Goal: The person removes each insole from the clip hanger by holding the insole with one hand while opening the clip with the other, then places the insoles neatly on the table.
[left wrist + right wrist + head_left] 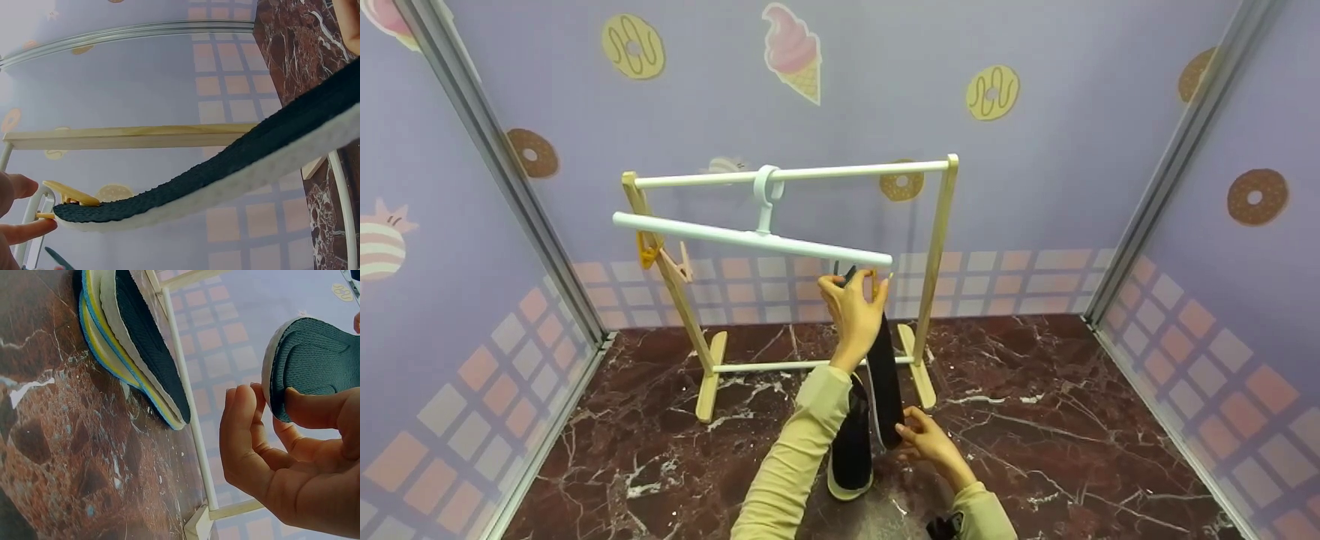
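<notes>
At the right end of a white hanger [750, 238], my left hand [855, 315] pinches a yellow clothes peg [73, 194]. The peg straddles one end of a dark insole [214, 169] with a white underside. That insole slants down from the peg to my right hand [298, 467], whose thumb lies on the dark face and fingers behind the lower rounded end. A dark green piece [59, 257] shows beside the left fingers, mostly hidden. Below, another dark insole [851, 442] rests on layered blue-and-yellow-edged pieces [109, 337] on the marbled surface.
The hanger hooks over the top bar [855, 172] of a wooden rack, tilted with its right end lower. An orange-yellow peg [648, 251] and a pale pink peg [679, 266] show by the left post [682, 315]. Patterned walls [885, 112] stand behind and at both sides.
</notes>
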`<act>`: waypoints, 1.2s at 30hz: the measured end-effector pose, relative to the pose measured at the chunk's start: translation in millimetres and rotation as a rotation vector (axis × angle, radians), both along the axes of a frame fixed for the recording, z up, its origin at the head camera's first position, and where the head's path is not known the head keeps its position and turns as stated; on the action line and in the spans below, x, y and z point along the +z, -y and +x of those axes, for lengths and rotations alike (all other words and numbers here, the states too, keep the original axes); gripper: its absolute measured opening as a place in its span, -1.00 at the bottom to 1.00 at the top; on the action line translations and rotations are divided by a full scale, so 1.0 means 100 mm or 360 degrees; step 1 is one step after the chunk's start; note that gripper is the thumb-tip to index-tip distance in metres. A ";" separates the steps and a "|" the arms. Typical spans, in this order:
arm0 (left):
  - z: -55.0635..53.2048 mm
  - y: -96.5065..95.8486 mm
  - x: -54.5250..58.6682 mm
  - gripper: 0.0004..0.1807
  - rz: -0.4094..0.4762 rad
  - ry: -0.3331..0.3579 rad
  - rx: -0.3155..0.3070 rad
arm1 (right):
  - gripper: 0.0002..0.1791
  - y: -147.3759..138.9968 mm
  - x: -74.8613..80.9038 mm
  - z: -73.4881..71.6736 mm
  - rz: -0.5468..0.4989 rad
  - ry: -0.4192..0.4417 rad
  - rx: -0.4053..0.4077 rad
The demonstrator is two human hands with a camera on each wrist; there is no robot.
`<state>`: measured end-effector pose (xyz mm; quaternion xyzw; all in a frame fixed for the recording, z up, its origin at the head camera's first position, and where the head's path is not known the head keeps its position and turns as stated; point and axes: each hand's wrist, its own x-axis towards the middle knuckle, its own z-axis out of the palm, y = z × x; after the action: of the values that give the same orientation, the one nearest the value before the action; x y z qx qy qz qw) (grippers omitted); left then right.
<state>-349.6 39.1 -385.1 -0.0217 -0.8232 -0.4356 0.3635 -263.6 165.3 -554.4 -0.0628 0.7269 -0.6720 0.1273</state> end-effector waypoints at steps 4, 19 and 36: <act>0.04 -0.03 0.03 -0.59 -0.0040 0.0073 -0.0030 | -0.68 -0.01 0.01 0.00 0.0039 0.0009 -0.0019; 0.02 -0.07 0.04 -0.56 -0.0093 0.0137 -0.0161 | -0.74 0.03 0.26 0.21 0.0009 -0.0034 0.0025; -0.04 -0.10 0.05 -0.68 -0.0106 0.0179 -0.0091 | -0.65 -0.02 0.02 0.08 -0.0007 0.0013 0.0047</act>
<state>-353.5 49.2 -380.4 -0.0326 -0.8554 -0.4187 0.3032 -255.6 167.6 -552.7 -0.0713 0.7238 -0.6719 0.1401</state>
